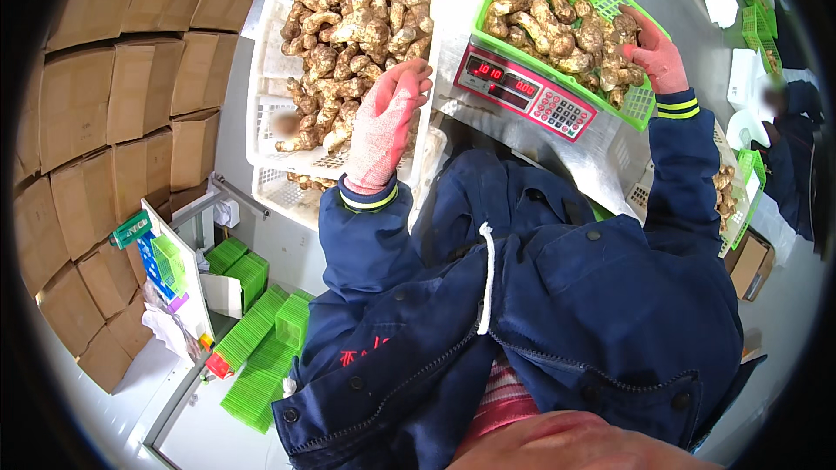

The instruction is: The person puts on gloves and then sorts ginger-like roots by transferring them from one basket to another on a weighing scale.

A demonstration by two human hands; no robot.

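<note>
My left hand (pixel 386 121), in a pink glove, is over the right side of a white plastic crate (pixel 264 124) heaped with brown-and-cream mushrooms (pixel 356 32), which look like matsutake. Its fingers stretch out loosely and nothing shows in them; the palm side is hidden. My right hand (pixel 658 59), gloved alike, reaches into the right end of a green plastic basket (pixel 637 119). Thumb and fingers sit around a mushroom (pixel 625 27) there. More mushrooms (pixel 548 19) lie in that basket, which rests on a red-framed digital scale (pixel 526 93) with lit red digits.
Cardboard boxes (pixel 78 94) are stacked along the left. Nested green baskets (pixel 261 346) lie at the lower left near a white board (pixel 179 267). Another white crate (pixel 287 199) sits under the first. A person in dark clothes (pixel 793 150) is at the far right, beside more green baskets (pixel 757 32).
</note>
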